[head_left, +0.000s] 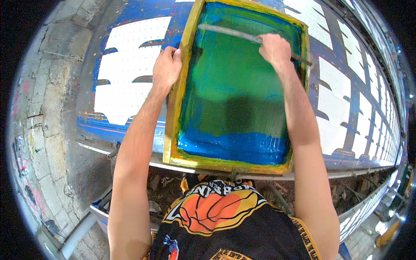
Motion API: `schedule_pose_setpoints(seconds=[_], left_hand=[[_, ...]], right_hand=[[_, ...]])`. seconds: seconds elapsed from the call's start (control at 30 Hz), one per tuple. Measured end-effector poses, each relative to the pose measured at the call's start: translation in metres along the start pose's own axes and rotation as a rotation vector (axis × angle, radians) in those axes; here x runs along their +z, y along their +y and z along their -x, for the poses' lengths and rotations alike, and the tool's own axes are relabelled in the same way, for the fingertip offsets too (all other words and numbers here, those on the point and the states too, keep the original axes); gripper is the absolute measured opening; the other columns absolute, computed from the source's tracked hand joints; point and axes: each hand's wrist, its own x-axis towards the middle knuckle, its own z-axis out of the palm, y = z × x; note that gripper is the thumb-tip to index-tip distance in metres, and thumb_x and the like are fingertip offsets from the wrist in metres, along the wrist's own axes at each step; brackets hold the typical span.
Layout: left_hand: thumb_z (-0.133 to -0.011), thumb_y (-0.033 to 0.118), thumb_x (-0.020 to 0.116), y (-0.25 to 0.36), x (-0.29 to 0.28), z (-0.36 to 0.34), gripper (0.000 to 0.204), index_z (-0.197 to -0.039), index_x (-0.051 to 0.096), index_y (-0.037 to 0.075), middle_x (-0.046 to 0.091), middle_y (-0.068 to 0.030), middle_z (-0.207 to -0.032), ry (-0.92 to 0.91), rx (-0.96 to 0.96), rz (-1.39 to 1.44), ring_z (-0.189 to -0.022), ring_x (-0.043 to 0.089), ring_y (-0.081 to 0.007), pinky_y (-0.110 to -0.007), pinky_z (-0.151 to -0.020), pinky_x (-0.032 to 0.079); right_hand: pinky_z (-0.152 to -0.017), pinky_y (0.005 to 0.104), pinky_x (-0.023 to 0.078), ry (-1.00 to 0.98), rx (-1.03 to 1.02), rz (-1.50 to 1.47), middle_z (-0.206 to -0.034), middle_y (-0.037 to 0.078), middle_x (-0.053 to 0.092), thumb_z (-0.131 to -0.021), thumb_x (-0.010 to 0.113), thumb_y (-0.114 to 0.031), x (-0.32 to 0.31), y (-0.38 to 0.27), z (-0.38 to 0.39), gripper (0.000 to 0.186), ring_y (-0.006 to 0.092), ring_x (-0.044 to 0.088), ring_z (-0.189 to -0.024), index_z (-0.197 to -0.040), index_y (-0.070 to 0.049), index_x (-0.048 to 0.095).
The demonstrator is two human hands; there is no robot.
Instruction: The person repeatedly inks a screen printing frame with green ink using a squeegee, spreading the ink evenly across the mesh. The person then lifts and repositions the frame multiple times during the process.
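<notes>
A screen-printing frame (173, 115) with yellow-stained wooden sides lies in front of me. Its mesh (225, 82) looks green, with a thick band of blue ink (229, 146) along the near end. My right hand (276, 48) is closed around a long, ink-smeared squeegee (225, 31), which lies slantwise across the far part of the mesh. At the frame's left side, my left hand (167, 65) has its fingers curled against the wooden edge. Whatever lies under the mesh is hidden.
White perforated cut pieces (130, 65) lie flat on the blue printing table (93, 123) left of the frame. More white pieces (333, 86) run in rows to the right. A grey block wall (52, 99) stands at the left, and debris (162, 184) lies below the table's near edge.
</notes>
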Motion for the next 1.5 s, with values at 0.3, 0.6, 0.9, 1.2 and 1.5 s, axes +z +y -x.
schedule_pose_setpoints(seconds=[0.3,0.6,0.9,1.2,1.5], left_hand=[[-0.111,0.034,0.056,0.004,0.0,-0.004,0.035,-0.118,0.07,0.003,0.075,-0.025,-0.108,0.062,0.036,-0.051,-0.107,0.07,-0.0451,-0.053,-0.094,0.053],[-0.11,0.035,0.055,0.005,0.001,-0.005,0.036,-0.116,0.071,0.003,0.076,-0.0221,-0.111,0.032,-0.036,-0.074,-0.107,0.071,-0.0422,-0.053,-0.094,0.055],[-0.11,0.042,0.055,-0.003,0.003,-0.009,0.042,-0.121,0.072,0.005,0.077,-0.0237,-0.111,0.067,0.024,-0.062,-0.107,0.072,-0.0453,-0.053,-0.094,0.055],[-0.11,0.045,0.052,-0.009,0.006,-0.009,0.048,-0.128,0.072,0.005,0.077,-0.0209,-0.118,0.042,0.032,-0.057,-0.115,0.071,-0.0416,-0.054,-0.101,0.054],[-0.107,0.052,0.053,-0.013,0.006,-0.008,0.054,-0.131,0.07,0.007,0.075,-0.0214,-0.12,0.021,0.056,-0.013,-0.117,0.071,-0.04,-0.054,-0.102,0.054]], right_hand=[[-0.088,0.0522,0.062,0.025,-0.294,0.034,-0.101,0.028,0.077,-0.088,0.071,-0.031,-0.008,0.08,-0.172,0.034,0.0417,0.077,-0.099,-0.103,-0.003,0.081],[-0.085,0.0515,0.062,0.049,-0.32,0.011,-0.097,0.029,0.077,-0.08,0.072,-0.019,0.017,0.102,-0.208,0.03,0.0404,0.078,-0.096,-0.099,0.003,0.08],[-0.091,0.0535,0.063,-0.139,-0.228,-0.073,-0.106,0.022,0.08,-0.093,0.073,-0.05,-0.012,0.028,-0.016,0.048,0.0418,0.078,-0.1,-0.108,-0.006,0.081],[-0.093,0.0512,0.062,-0.262,-0.134,-0.118,-0.111,0.016,0.079,-0.083,0.069,-0.006,-0.01,-0.051,0.247,0.045,0.0382,0.077,-0.101,-0.124,-0.018,0.08],[-0.09,0.0469,0.061,-0.004,-0.105,-0.274,-0.117,0.011,0.079,-0.073,0.072,0.0,-0.004,-0.098,0.36,0.045,0.0345,0.075,-0.106,-0.117,-0.01,0.079]])
